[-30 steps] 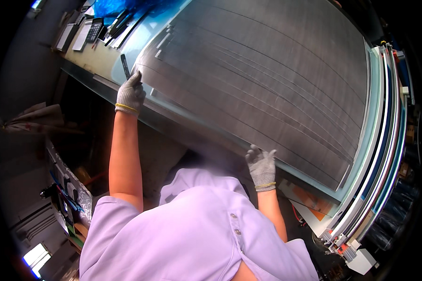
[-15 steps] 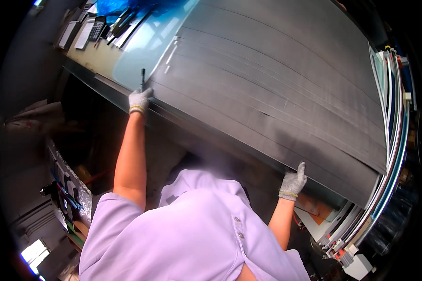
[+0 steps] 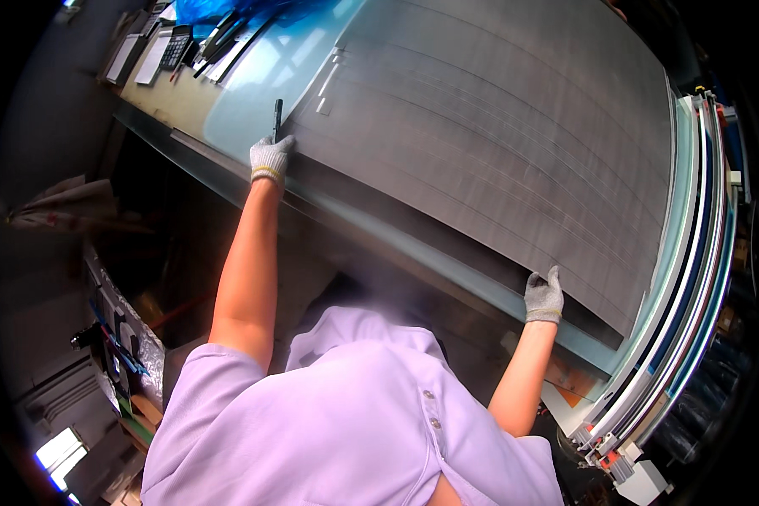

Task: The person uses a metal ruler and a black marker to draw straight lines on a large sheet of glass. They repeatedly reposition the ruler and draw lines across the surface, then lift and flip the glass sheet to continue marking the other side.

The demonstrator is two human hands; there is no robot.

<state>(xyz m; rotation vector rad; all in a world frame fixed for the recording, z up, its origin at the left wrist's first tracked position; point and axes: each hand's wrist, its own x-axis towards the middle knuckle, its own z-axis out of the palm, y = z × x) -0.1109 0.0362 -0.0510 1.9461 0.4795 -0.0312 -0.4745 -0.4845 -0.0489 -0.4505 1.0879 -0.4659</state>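
Observation:
A wide dark grey sheet (image 3: 497,152) with thin lines across it covers most of the glass-topped table (image 3: 266,93). My left hand (image 3: 271,157), in a pale knit glove, grips the sheet's near left corner. A dark marker pen (image 3: 277,118) stands up out of that same hand. Farther right, my gloved right hand (image 3: 544,297) is closed on the near edge of the sheet, thumb on top and fingers hidden beneath. Small white strips (image 3: 323,105) lie along the sheet's left side.
A calculator (image 3: 175,48), paper pads (image 3: 152,61), dark tools (image 3: 219,35) and blue plastic film (image 3: 202,15) lie at the table's far left. Long pale rails (image 3: 707,228) run down the right side. Below left stands a foil-covered panel (image 3: 149,358).
Both hands have moved away from me and to the right, left hand still with the pen. The sheet's near edge has shifted back, exposing a strip of table along the front.

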